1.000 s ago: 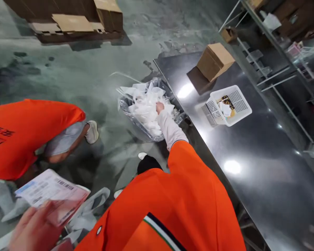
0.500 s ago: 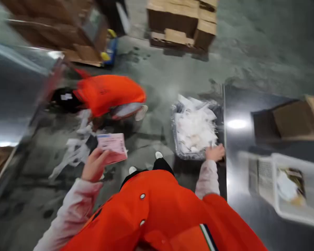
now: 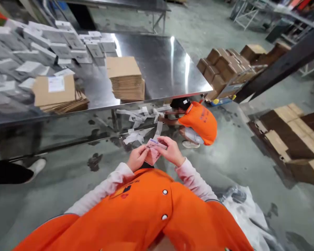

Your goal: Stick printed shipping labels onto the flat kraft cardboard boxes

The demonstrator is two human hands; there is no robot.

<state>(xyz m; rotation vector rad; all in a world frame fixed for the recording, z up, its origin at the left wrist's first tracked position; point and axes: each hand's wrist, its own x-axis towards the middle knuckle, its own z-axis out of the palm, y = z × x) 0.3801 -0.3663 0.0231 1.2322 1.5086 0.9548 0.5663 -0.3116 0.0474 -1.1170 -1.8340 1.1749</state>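
Pink paper slips (image 3: pixel 153 153) — both hands on them now; left hand (image 3: pixel 137 157), right hand (image 3: pixel 170 150) half-closed; pinching edges.

The worktop (image 3: pixel 167 59) is polished stainless steel, glossy enough to throw back bright streaks of light. On it sit flat sheets of corrugated cardboard (image 3: pixel 125 78), brown, matt and slightly rough at the cut edges, beside matt grey paperboard cartons (image 3: pixel 42 45). The pink paper slip (image 3: pixel 152 153) looks thin and smooth. Strips of white paper (image 3: pixel 137 134) lie crumpled under the steel. The floor (image 3: pixel 68 195) is smooth grey-green concrete with a faint sheen and dark stains. The orange vest (image 3: pixel 143 205) is matt woven cloth, and the white plastic bag (image 3: pixel 247 218) is thin, creased and lightly shiny.
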